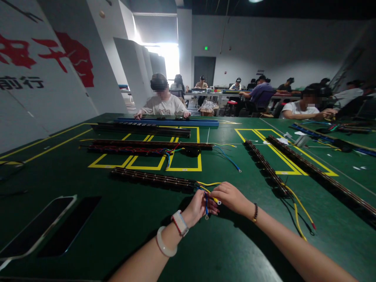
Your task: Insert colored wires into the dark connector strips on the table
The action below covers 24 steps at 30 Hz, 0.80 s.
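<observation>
My left hand (197,205) is closed around a bundle of wires at the right end of a long dark strip (152,179), which lies on the green table. Out of its fingers hang a blue wire (206,205) and a yellow wire (215,199), each tipped with a ring terminal. Close beside it on the right, my right hand (230,197) has its fingers drawn together at the yellow wires; its fingertips are partly hidden. Another yellow wire (209,183) arcs from the strip's end toward the right hand.
Two phone-like dark slabs (38,223) lie at the left. Further strips with loose wires, such as one strip (267,168) on the right, rest near yellow tape outlines (201,160). Across the table sits a person (164,103) behind a blue rail (167,122); others work farther back.
</observation>
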Motion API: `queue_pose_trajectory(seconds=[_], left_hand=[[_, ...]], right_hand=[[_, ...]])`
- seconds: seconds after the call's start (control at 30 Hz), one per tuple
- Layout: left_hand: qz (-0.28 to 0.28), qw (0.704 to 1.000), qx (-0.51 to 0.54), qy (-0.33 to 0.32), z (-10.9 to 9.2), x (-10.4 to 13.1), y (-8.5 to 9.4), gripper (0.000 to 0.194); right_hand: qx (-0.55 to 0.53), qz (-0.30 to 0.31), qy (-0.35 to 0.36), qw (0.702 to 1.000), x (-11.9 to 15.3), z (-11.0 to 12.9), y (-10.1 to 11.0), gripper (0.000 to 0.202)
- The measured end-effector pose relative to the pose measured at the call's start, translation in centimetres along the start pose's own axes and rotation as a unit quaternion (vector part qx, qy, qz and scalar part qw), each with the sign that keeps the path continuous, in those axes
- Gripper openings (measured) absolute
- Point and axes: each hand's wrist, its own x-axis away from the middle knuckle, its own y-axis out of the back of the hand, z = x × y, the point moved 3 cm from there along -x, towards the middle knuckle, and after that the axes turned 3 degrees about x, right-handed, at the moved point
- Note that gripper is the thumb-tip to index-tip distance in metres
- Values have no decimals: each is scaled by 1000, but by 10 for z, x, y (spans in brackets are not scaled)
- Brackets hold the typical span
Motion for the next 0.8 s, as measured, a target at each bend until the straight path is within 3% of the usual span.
queue_pose_trajectory(seconds=[0.13,0.27,0.4,0.53,0.67,0.8], left_hand=[[-18,1000,10,10,2,-3,7,42],[-27,1000,-5,6,6,-7,10,30],[-23,1000,-3,4,6,-7,9,24],[-17,1000,-7,-6,5,-6,9,24],[7,1000,-21,-15,6,-7,9,21],[8,999,-40,-7,8,-9,9,27]], right_hand=[[-73,-68,-134,986,-28,-8,3,26],[-107,-59,-215,969,-70,-12,2,25],[-96,-40,-207,973,-112,-4,-13,20],[-44,0,-177,983,-135,9,-38,21],[-10,66,-160,985,-139,16,-56,22],[-57,32,-161,985,-125,12,-51,24]])
